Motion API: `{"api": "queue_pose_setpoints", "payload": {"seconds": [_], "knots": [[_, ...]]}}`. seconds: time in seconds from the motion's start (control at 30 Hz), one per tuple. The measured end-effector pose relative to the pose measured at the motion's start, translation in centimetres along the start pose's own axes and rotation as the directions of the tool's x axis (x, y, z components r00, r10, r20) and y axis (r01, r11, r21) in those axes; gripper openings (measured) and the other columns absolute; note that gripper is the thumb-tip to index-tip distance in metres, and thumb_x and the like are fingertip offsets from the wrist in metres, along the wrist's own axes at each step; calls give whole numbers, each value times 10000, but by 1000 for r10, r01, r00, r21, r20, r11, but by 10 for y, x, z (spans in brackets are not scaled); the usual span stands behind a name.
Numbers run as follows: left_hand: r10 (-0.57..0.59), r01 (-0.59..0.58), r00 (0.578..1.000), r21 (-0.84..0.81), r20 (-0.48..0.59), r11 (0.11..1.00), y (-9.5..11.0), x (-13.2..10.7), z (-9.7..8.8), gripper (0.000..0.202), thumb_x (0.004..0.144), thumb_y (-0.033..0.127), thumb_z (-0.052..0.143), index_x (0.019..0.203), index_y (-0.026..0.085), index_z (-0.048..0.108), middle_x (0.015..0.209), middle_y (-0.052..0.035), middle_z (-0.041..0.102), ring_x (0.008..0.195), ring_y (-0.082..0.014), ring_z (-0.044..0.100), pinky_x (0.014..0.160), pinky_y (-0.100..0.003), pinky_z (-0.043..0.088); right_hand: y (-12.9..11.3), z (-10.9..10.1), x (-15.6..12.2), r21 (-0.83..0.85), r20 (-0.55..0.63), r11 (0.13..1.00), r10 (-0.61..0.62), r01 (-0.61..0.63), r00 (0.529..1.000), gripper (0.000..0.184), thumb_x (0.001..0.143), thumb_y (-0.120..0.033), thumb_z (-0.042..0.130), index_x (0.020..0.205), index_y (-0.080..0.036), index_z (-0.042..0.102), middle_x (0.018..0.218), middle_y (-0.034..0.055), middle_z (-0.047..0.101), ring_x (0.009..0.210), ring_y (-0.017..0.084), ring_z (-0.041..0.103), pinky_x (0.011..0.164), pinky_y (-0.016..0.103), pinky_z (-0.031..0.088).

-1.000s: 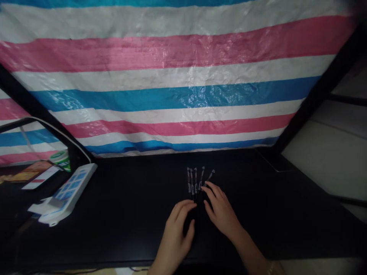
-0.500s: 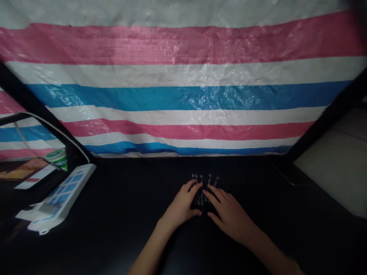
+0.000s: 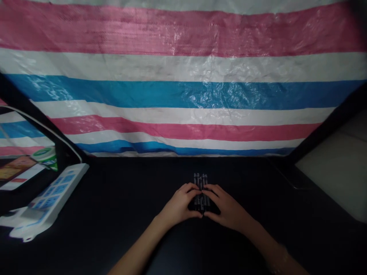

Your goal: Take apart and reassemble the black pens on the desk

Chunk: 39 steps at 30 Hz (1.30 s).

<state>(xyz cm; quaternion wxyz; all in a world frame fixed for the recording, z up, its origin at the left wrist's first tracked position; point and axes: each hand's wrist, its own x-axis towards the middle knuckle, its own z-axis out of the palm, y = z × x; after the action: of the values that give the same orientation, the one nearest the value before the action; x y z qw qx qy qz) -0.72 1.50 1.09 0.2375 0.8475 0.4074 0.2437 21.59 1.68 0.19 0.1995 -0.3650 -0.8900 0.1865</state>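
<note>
Several slim dark pens with pale, clear-looking ends lie side by side on the black tabletop, roughly parallel and pointing away from me. My left hand arches in from the left; its fingertips rest at or on the pens, and its thumb tip sits by their near ends. From the right, my right hand mirrors it, fingertips over the pens and thumb close to the left thumb. On both hands the thumb stands apart from the curved fingers. Fingers cover the middle of the pens, and fine detail is too dark to make out.
A white power strip with blue sockets lies at the left, its cable running up behind. Beyond it are a green-and-white tub and a flat card or packet. A striped plastic sheet hangs across the back.
The splayed pens have come together into a tighter, more parallel row. Both hands have moved closer to each other around them. The camera view has shifted slightly.
</note>
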Motion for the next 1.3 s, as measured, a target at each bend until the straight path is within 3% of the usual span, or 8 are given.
{"api": "queue_pose_setpoints", "payload": {"seconds": [0.33, 0.47, 0.77, 1.3], "knots": [[4, -4, 999, -6, -36, 1000, 0, -3, 3, 554, 689, 293, 806, 1195, 213, 597, 1181, -84, 587, 1062, -265, 557, 921, -414, 482, 1, 1, 3, 109, 11, 994, 5, -6, 1000, 634, 739, -356, 762, 1292, -177, 508, 1268, 136, 501, 1161, 271, 510, 1009, 432, 444], [21, -21, 1000, -21, -8, 1000, -2, -4, 1, 606, 665, 336, 827, 1209, 209, 594, 1180, -89, 588, 1062, -262, 559, 933, -408, 478, 3, 6, 2, 135, -4, 991, 19, -19, 1000, 585, 763, -306, 752, 1286, -189, 518, 1261, 122, 509, 1162, 252, 521, 1010, 404, 452], [25, -26, 999, -26, -45, 999, -4, -4, 5, 467, 718, 296, 796, 1139, 173, 635, 1115, -88, 633, 1012, -243, 574, 891, -388, 489, 11, 13, 0, 130, -72, 988, -70, 79, 995, 559, 781, -311, 753, 1274, -174, 531, 1205, 140, 543, 1105, 259, 557, 945, 409, 500], [19, -31, 994, -110, -106, 993, -7, -2, 12, 368, 745, 314, 774, 1065, 193, 638, 1072, -80, 656, 1002, -245, 582, 865, -390, 498, 7, 11, -3, 106, -88, 992, -58, 67, 994, 447, 836, -205, 681, 1257, -148, 543, 1206, 148, 543, 1103, 252, 548, 958, 418, 489]]}}
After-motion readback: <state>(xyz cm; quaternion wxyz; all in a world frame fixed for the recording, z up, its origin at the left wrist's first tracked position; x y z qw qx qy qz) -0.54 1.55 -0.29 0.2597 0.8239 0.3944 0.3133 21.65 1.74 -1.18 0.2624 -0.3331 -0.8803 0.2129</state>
